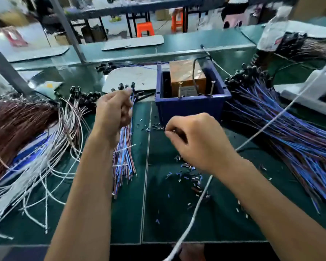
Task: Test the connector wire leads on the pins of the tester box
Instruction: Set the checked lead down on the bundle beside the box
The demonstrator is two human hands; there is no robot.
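R hand point(198, 142) pinches sth tiny, can't tell what; L hand point(112, 112) grips 1 wire bundle point(123, 162); 2 pins point(180, 89) on 1 tester box point(188, 78).

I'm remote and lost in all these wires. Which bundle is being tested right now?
Start at the blue bin holding the orange tester box at centre. Just left of it, the left hand grips a small bundle of blue and red leads hanging to the mat. Unlike the piles at either side, it is lifted.
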